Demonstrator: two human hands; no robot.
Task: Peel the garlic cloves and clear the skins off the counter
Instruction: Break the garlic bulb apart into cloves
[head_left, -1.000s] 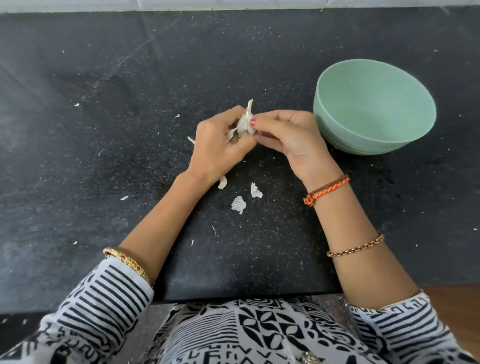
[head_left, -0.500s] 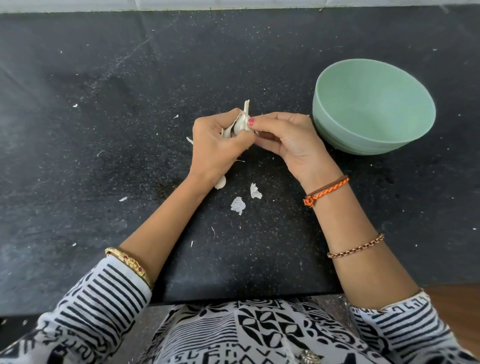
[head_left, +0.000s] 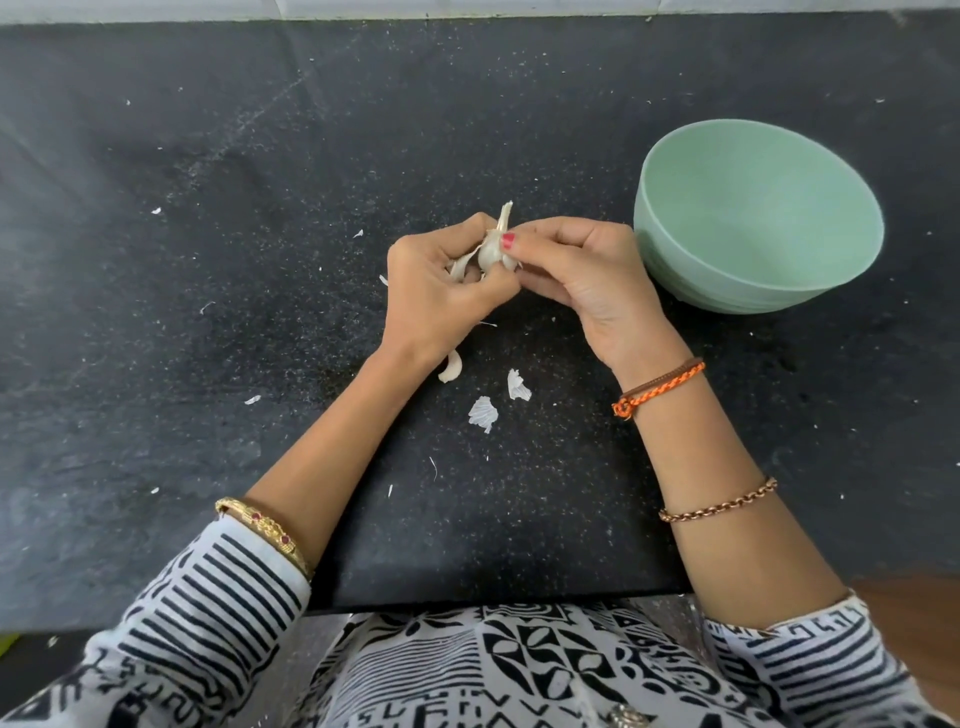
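A white garlic piece (head_left: 492, 248) with a dry stem pointing up is held above the black counter (head_left: 208, 260). My left hand (head_left: 441, 296) grips it from the left, with loose skin curling between the fingers. My right hand (head_left: 582, 270) pinches it from the right with thumb and fingers. One pale clove (head_left: 451, 368) lies on the counter just below my left wrist. Two papery skin pieces (head_left: 483, 413) (head_left: 518, 384) lie nearer to me, between my forearms.
An empty pale green bowl (head_left: 675, 249) stands right of my right hand. Small white skin flecks are scattered over the counter, mostly to the left (head_left: 252, 399). The counter's front edge runs just in front of my body.
Both hands have stayed in place, working at the garlic; my left fingers have shifted a little and a flap of skin now hangs looser on the left side.
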